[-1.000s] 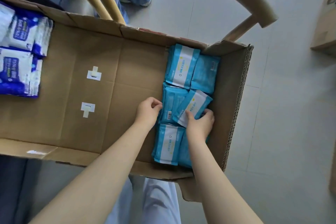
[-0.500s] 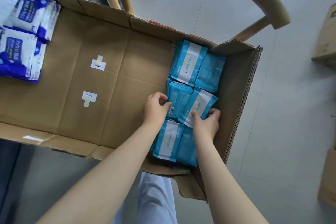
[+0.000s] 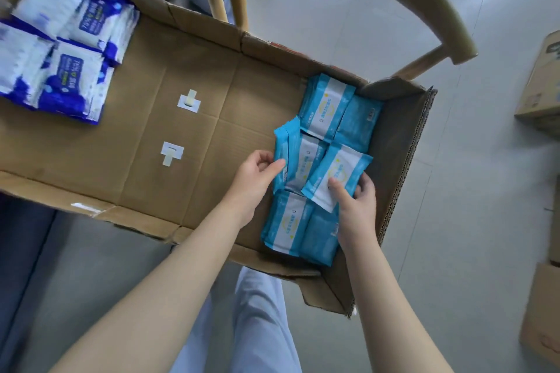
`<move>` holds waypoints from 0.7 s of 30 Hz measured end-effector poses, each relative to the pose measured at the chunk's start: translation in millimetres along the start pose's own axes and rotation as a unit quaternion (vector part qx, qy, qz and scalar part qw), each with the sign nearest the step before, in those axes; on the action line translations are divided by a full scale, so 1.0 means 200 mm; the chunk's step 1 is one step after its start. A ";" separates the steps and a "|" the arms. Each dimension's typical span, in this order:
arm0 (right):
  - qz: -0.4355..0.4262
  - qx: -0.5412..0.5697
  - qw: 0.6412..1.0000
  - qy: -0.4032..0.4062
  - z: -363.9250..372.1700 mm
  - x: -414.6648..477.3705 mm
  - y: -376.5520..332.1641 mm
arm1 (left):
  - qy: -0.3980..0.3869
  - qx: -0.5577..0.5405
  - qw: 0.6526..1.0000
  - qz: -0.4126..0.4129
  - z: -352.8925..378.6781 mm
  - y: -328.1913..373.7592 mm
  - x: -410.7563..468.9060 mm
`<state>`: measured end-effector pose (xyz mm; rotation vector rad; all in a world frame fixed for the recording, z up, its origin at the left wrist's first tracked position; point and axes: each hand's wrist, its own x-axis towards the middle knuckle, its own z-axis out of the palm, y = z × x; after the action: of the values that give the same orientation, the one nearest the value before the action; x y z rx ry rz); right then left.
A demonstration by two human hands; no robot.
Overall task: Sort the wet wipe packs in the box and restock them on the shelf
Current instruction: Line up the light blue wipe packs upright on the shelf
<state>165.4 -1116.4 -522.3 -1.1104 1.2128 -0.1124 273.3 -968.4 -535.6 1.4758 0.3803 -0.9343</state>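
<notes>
While the left hand (image 3: 257, 174) pinches the edge of one light blue pack (image 3: 283, 142) and the right hand (image 3: 356, 209) holds a tilted pack (image 3: 339, 172), more light blue packs (image 3: 327, 106) with white bands lie close around them, against the box wall (image 3: 400, 142). Brown box floor (image 3: 136, 136) stretches left to the dark blue packs (image 3: 69, 70).

a pale grey tiled floor (image 3: 472, 221) fills the right side and the upper middle of the frame. its thin grout lines run diagonally, and a soft sheen of light lies near the top. a light wooden chair (image 3: 424, 3) arcs across the top, with its curved back rail ending at the upper right and its spindles at top centre. a brown cardboard carton (image 3: 542, 79) stands at the right edge, with more cartons (image 3: 542, 327) at the lower right. a dark blue-grey surface (image 3: 27, 251) at the lower left is too blurred to identify.
</notes>
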 end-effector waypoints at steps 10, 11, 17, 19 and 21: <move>-0.041 -0.034 0.962 -0.269 0.45 -0.77 -0.46 | 0.064 -0.342 0.938 0.005 -0.63 0.37 -0.96; -0.047 -0.041 0.953 -0.296 0.51 -0.87 -0.48 | 0.076 -0.371 0.925 0.015 -0.71 0.38 -1.07; -0.029 -0.055 0.890 -0.452 0.88 -1.56 -0.30 | 0.100 -0.455 0.874 0.134 -1.19 0.30 -1.83; -0.017 -0.068 0.869 -0.489 0.96 -1.82 -0.17 | 0.105 -0.466 0.862 0.169 -1.34 0.20 -2.09; -0.018 -0.090 0.854 -0.513 1.02 -2.08 -0.03 | 0.099 -0.463 0.855 0.214 -1.47 0.08 -2.36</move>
<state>156.6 -742.8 -248.5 -1.1080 0.2314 0.5291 88.9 -553.3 -214.7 0.6941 0.5259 -0.1519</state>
